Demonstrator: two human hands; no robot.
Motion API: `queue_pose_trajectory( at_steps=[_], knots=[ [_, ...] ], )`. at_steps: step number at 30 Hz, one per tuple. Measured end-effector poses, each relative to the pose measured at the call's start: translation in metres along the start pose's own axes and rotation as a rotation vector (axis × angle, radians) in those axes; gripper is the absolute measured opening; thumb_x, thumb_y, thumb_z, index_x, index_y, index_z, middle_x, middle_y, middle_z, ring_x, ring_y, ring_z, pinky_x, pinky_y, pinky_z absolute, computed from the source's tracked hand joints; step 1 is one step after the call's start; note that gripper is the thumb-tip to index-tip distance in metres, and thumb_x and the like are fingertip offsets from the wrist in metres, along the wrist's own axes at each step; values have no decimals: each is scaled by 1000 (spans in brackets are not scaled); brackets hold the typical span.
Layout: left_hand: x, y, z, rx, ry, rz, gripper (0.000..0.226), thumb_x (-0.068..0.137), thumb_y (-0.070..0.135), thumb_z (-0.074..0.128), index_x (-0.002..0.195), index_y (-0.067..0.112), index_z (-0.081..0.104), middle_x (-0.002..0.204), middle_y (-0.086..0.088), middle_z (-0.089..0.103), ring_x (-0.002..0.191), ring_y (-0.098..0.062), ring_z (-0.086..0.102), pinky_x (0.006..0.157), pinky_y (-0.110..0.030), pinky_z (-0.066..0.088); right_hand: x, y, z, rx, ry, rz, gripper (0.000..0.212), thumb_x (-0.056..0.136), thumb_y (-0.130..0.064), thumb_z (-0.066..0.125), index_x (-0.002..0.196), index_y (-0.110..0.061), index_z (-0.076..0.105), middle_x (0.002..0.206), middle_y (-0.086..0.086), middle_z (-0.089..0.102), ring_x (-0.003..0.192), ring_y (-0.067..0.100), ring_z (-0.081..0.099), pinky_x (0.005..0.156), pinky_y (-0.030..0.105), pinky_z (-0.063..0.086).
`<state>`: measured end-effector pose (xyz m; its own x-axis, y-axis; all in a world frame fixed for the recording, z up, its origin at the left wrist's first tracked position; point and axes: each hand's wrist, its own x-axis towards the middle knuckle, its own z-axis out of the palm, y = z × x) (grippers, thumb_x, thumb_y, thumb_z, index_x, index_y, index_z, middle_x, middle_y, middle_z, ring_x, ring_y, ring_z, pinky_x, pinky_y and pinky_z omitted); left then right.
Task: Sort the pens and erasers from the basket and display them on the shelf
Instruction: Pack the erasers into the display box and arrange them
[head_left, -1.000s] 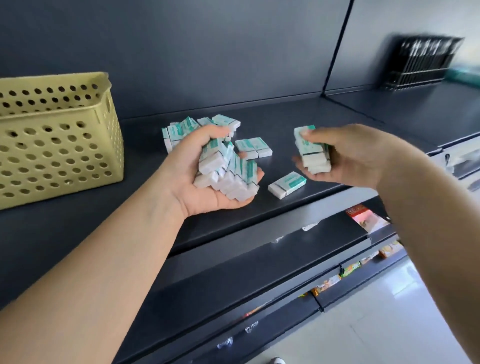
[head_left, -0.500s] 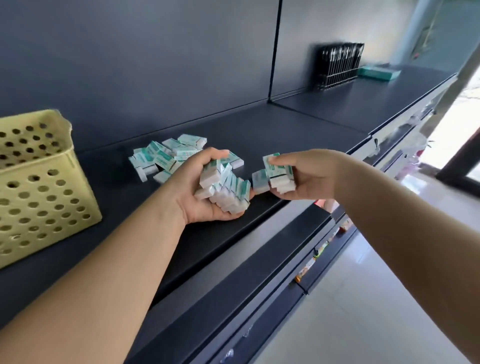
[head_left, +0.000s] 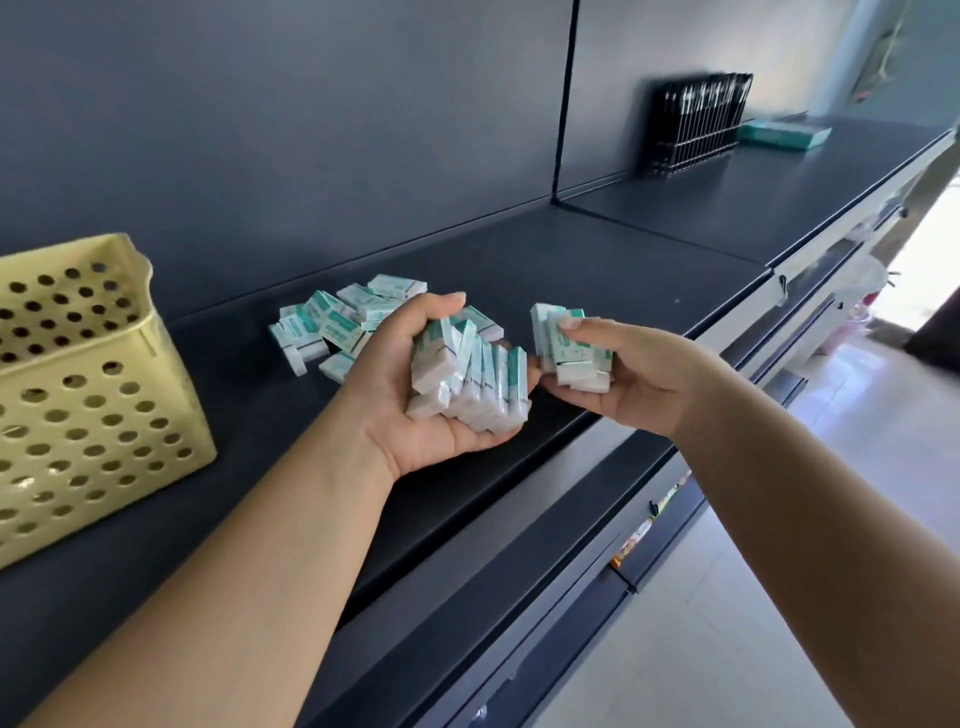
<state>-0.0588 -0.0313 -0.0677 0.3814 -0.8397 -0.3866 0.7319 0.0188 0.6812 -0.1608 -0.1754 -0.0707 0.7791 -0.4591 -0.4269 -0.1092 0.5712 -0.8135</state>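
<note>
My left hand (head_left: 415, 410) lies palm up over the dark shelf (head_left: 597, 270) and holds a stack of several white-and-teal erasers (head_left: 472, 379), thumb curled over the top. My right hand (head_left: 634, 379) grips a smaller bundle of erasers (head_left: 566, 348) just to the right, almost touching the left stack. A loose pile of erasers (head_left: 337, 322) lies on the shelf behind my left hand. The yellow perforated basket (head_left: 88, 384) stands at the left. A row of black pens (head_left: 696, 122) stands against the back wall at the far right.
A flat teal box (head_left: 784, 135) lies beside the pens. A vertical divider (head_left: 563, 104) splits the back panel. Lower shelves with small goods (head_left: 639, 530) run below the front edge, and a pale tiled floor (head_left: 753, 597) lies at the right.
The single erasers that lay at the shelf's front are gone from there. My hands have drawn together, both still holding erasers, and the view has swung right.
</note>
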Motion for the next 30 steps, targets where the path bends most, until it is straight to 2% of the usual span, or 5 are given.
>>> queue_pose_trajectory(
  at_steps=[4, 7, 17, 22, 30],
  knots=[
    [16, -17, 29, -89, -6, 37, 41, 61, 30, 64, 92, 5, 54, 82, -11, 61, 72, -27, 63, 77, -38, 49, -10, -9, -31, 219, -18, -56, 15, 84, -11, 61, 96, -2, 59, 76, 12, 70, 68, 22, 70, 57, 32, 58],
    [40, -40, 65, -130, -34, 63, 35, 62, 29, 63, 86, 7, 52, 76, -8, 58, 74, -24, 60, 77, -38, 48, -17, -25, -66, 231, 4, -104, 18, 81, -13, 64, 96, -3, 60, 82, 12, 68, 69, 20, 69, 57, 29, 57],
    [195, -133, 267, -42, -197, 16, 29, 61, 33, 59, 75, 9, 51, 76, -10, 57, 65, -23, 57, 68, -32, 46, -38, -129, -293, 265, 110, -185, 29, 79, -14, 63, 106, -3, 59, 87, 12, 67, 68, 18, 67, 56, 27, 57],
    [266, -157, 357, -2, -251, -2, 30, 60, 33, 58, 77, 9, 50, 75, -12, 59, 65, -23, 58, 63, -31, 49, -39, -190, -389, 275, 185, -234, 14, 83, -12, 61, 94, -4, 58, 89, 14, 64, 80, 21, 62, 61, 29, 56],
    [401, -175, 450, -38, -265, -14, 27, 66, 29, 60, 81, 10, 47, 75, -13, 58, 67, -24, 58, 64, -34, 51, 12, -269, -501, 276, 224, -267, 7, 84, -10, 60, 89, -5, 59, 80, 13, 66, 73, 20, 63, 63, 33, 56]
  ],
)
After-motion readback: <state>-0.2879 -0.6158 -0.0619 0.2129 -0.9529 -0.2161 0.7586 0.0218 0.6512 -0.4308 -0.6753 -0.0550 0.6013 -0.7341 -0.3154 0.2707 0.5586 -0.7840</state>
